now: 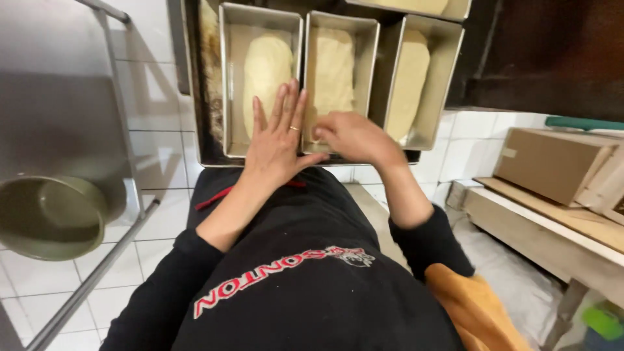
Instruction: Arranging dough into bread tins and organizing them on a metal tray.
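Note:
Three metal loaf tins with pale dough stand side by side on a dark baking tray [207, 133]. My left hand [278, 140] lies flat with fingers spread on the near end of the left tin [260, 78], holding nothing. My right hand [351, 135] has its fingers curled on the near rim of the middle tin [338, 65]. The right tin [422, 81] sits tilted, just beyond my right wrist. My black sleeves and black top with red lettering fill the lower view.
A round green-grey pan [49, 218] sits on a steel rack [123, 104] at the left. A cardboard box [552, 162] rests on a wooden bench [539, 227] at the right. An orange cloth [478, 312] hangs by my hip. The floor is white tile.

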